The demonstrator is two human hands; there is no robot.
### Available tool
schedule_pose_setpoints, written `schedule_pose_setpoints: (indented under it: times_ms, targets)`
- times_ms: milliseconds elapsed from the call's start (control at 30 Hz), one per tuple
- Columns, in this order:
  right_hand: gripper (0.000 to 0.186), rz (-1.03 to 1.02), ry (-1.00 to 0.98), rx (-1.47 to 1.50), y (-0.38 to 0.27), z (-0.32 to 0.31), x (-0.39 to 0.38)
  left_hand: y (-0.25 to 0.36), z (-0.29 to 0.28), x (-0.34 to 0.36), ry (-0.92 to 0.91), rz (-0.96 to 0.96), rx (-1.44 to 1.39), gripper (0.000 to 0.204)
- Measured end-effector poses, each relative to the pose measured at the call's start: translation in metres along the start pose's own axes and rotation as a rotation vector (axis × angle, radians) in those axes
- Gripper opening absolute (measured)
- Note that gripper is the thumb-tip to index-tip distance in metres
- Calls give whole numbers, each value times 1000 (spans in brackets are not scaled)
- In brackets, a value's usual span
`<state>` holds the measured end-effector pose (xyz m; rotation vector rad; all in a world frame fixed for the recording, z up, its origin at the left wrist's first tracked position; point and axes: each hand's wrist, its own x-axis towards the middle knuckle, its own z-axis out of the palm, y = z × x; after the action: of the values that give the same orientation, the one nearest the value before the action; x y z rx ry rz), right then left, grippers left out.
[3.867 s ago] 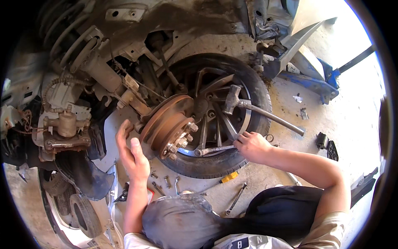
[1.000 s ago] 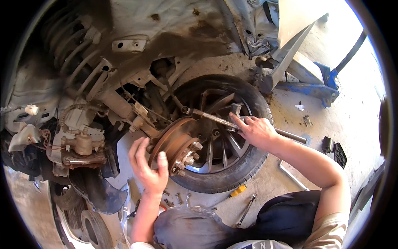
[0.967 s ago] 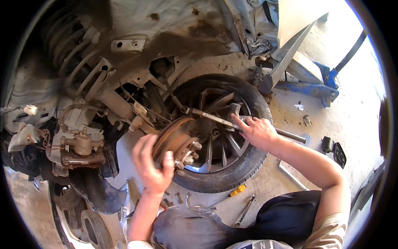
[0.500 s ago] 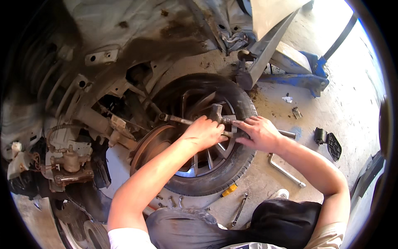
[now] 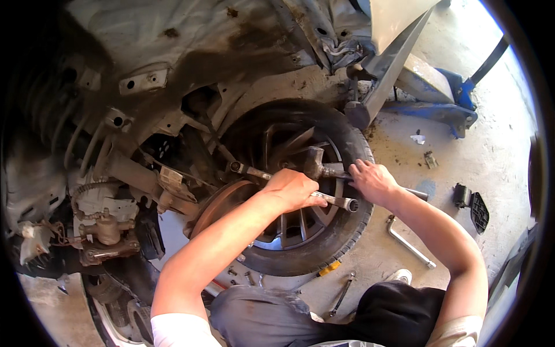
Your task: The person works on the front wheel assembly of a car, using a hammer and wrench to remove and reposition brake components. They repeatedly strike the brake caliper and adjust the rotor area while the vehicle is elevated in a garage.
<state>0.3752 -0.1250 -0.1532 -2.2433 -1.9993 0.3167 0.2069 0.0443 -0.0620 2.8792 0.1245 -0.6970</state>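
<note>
My left hand [image 5: 292,191] is closed around the middle of a long double-ended ring wrench [image 5: 254,172]. One ring end is by the rusty brake disc [image 5: 222,202]; the other sticks out past my fingers above the wheel. My right hand [image 5: 373,183] grips the handle of a hammer [image 5: 314,163], whose head points left over the wheel spokes and whose handle end shows beyond my wrist. Beneath both hands a tire [image 5: 295,263] on an alloy wheel lies flat on the floor. A suspension arm behind the disc is partly in shadow.
Brake caliper [image 5: 107,228] hangs at left beside the coil spring. A blue floor jack [image 5: 433,113] stands at far right. An L-shaped socket wrench [image 5: 410,243], a smaller wrench [image 5: 343,294], a yellow-handled tool [image 5: 329,268], several bolts and a black plastic part [image 5: 479,212] lie on the floor.
My hands have moved apart. My right hand has come away from the wrench's end, which now shows uncovered, and holds the hammer's handle. The whole view has shifted slightly.
</note>
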Motion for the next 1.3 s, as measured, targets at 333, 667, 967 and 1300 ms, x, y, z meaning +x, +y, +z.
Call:
schedule_pose_setpoints:
  times_ms: [333, 667, 967, 1300]
  targets:
    - [24, 387, 63, 397, -7, -24, -76, 6, -1, 4, -25, -7, -28, 31]
    - [25, 1063, 171, 848, -58, -79, -180, 17, -35, 7, -246, -61, -96, 22]
    - [33, 1759, 563, 2406, -113, -136, -205, 22, -37, 6, -305, -177, -43, 30]
    - [34, 1870, 1020, 2822, -233, -158, -214, 23, -47, 14, -307, -86, -82, 47]
